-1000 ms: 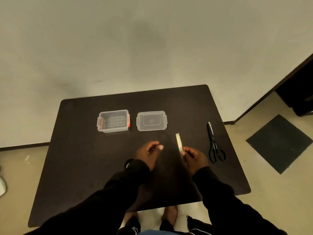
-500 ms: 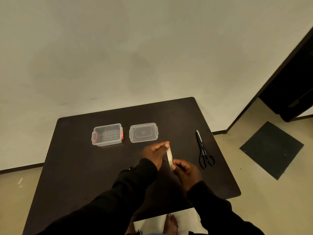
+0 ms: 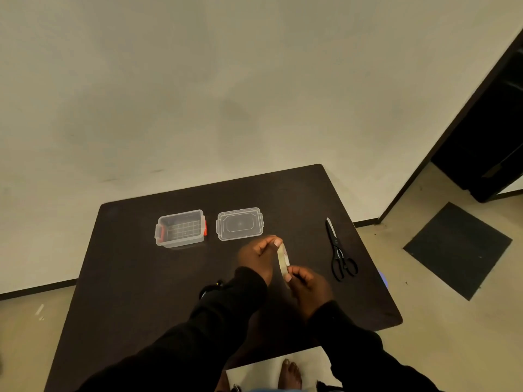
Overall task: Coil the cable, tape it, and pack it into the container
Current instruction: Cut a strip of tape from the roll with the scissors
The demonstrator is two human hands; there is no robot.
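Both hands, left hand (image 3: 259, 257) and right hand (image 3: 307, 284), pinched the tape roll (image 3: 283, 258) over the tabletop (image 3: 127, 278) near its front edge.

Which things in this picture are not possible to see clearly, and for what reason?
Head view only:
- Cable: only a dark bit shows beside the left sleeve; the arm hides the rest, so whether it is coiled is unclear.
- Tape roll: seen edge-on between left hand and right hand; whether its end is peeled cannot be told.
- Scissors: dark on the dark table; the blades look closed, not certain.
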